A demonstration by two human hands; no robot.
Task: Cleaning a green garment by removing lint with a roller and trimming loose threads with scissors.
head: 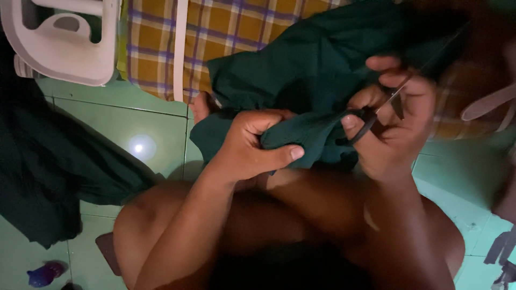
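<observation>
A person's left hand [250, 145] clenched a fold of dark green cloth [312, 80], fingers [279, 154] pinching it taut, apparently to steady the edge for cutting. Just right of those fingers, the right hand [398, 121] gripped black-handled scissors [376, 110], blades angled up into the fabric. Beyond the fingers lay a yellow plaid cloth [215, 32] and a white plastic stool [64, 43] on the green tiled floor [107, 113] of a dim room.
</observation>
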